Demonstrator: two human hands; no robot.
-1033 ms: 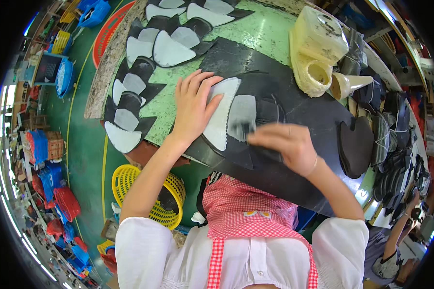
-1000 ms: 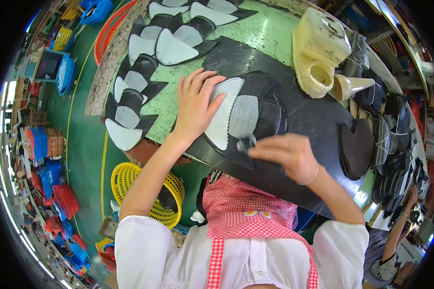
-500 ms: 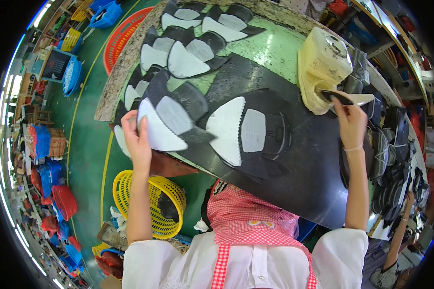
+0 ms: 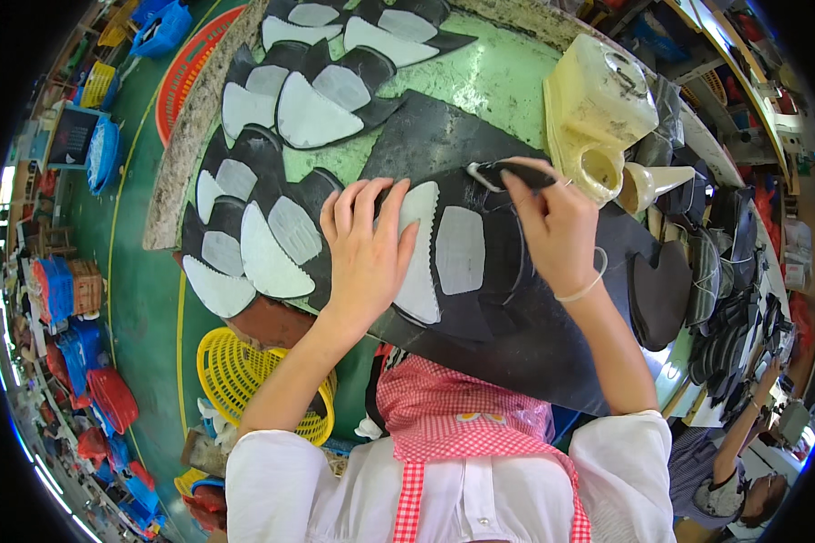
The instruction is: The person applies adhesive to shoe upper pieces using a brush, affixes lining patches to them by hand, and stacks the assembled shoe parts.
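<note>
My right hand point(image 4: 557, 222) pinches a dark flat glue spreader point(image 4: 530, 175), whose tip carries a white smear. Its tip sits over the upper edge of a black cut shoe piece point(image 4: 507, 240), which bears a grey-white patch point(image 4: 460, 251) and a white, saw-edged patch point(image 4: 417, 258). At the left edge of this piece my left hand point(image 4: 364, 249) rests with its fingers stretched, partly covering the white patch. Beneath lies a black sheet point(image 4: 589, 344). A yellowish glue container point(image 4: 602, 95) with a round opening stands beyond my right hand.
Several similar black pieces with white patches point(image 4: 276, 249) overlap along the table's left side. A yellowish funnel point(image 4: 652, 184) sits beside the container. More dark pieces point(image 4: 729, 330) are heaped at the right, near another person's arm point(image 4: 752, 407). Below the table's left edge is a yellow basket point(image 4: 235, 371).
My right hand has brought the spreader from the container's opening left to the black piece. My left hand has let go of a patched piece among those at left and moved right.
</note>
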